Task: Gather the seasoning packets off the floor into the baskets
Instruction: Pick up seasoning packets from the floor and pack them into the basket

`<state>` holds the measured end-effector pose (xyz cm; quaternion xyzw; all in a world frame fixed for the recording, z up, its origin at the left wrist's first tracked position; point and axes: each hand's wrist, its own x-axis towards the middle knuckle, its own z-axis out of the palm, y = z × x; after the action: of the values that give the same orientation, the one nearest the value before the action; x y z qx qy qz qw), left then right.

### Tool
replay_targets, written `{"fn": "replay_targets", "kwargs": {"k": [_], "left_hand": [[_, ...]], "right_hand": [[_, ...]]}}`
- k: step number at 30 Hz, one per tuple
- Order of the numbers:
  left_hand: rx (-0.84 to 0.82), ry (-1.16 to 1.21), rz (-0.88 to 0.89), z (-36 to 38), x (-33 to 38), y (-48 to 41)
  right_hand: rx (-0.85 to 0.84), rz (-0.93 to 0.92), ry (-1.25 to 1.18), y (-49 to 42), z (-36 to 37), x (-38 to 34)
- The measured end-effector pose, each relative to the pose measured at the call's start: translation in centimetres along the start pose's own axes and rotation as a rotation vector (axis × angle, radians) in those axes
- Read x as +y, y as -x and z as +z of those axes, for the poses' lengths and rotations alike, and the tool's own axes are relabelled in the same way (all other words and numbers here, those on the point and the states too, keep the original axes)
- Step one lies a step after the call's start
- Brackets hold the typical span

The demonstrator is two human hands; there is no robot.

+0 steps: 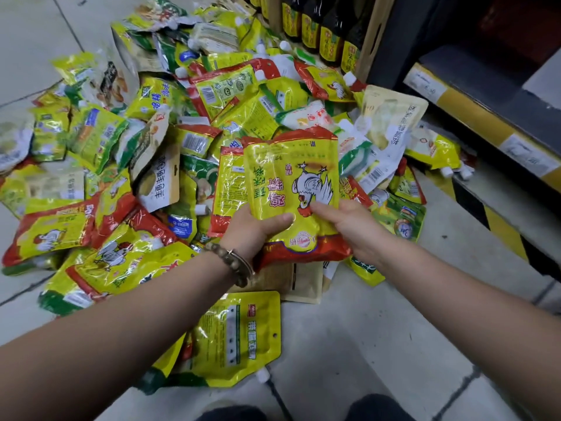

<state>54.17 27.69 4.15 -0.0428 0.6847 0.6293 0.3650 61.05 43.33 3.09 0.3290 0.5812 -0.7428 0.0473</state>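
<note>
Bottles: dark bottles [315, 22] with yellow labels, upright in a row at top.
Crate: pale wooden crate [375, 38] around the bottles.
Shelf edge: yellow strip [473, 117] carrying price tags [426, 83], print blurred.
Shelf base: black-and-yellow hazard stripes [498, 220], right.
Bracelet: brown bead bracelet [233, 262].
Bottom edge: dark shapes [379, 408], possibly shoes.

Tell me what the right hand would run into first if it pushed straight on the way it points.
The right hand points up and left, straight into the yellow chicken packet it already grips with the left hand. Past that lies the pile of packets on the floor, though depth is unclear.
</note>
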Motion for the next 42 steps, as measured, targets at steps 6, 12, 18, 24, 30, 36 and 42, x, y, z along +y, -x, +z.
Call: {"fn": "replay_targets", "kwargs": {"k": [6, 12, 18, 24, 30, 36, 42], "left_hand": [[0.133, 0.05, -0.111, -1.9, -0.7, 0.5], [0.274, 0.234, -0.17, -6.0, -0.7, -0.2], [0.316, 0.293, -0.241, -7.9, -0.8, -0.1], [0.321, 0.255, -0.301, -8.1, -1.1, 0.2], [0.318, 0.214, -0.31, -7.6, -1.0, 0.2], [0.294, 0.203, -0.294, -8.1, -1.2, 0.5], [0.312, 0.245, -0.276, -8.6, -1.1, 0.7]], "right_hand": [[0.001, 0.059, 0.045, -1.4, 2.8, 1.8], [0.454, -0.087, 0.143, -4.0, -0.2, 1.5], [0.545, -0.02, 0.465, -5.8, 0.9, 1.7], [0.473, 0.013, 0.396, -5.8, 2.4, 0.8], [0.489, 0.049, 0.193, -7.0, 2.7, 0.4], [0.32, 0.037, 0.118, -6.5, 3.8, 0.0], [0.257, -0.175, 0.241, -4.3, 2.8, -1.1]]}}
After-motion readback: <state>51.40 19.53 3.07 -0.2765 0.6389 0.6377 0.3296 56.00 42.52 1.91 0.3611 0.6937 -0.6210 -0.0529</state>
